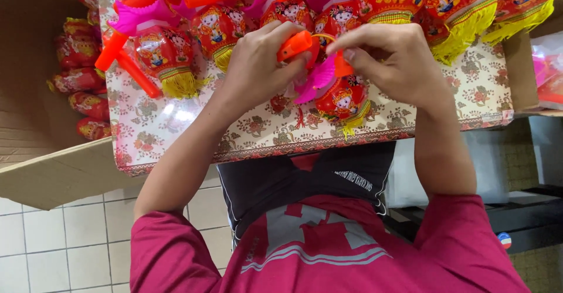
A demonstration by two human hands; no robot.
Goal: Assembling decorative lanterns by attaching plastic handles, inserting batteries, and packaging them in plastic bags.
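My left hand (258, 64) is closed around the orange plastic handle (295, 44) of a toy lantern. My right hand (390, 58) pinches the lantern's top, where a pink frilled collar (316, 82) sits. The red lantern body (343, 101) with a cartoon figure and yellow fringe hangs just below my fingers, above a table covered in a floral cloth (152, 129). Both hands meet at the middle of the view, close together.
Several finished red lanterns with orange handles and pink collars (164, 47) lie in a row along the table's far side. A cardboard box (53, 176) at the left holds more red lantern bodies (79, 82). Another box stands at the right (522, 70). White floor tiles show below.
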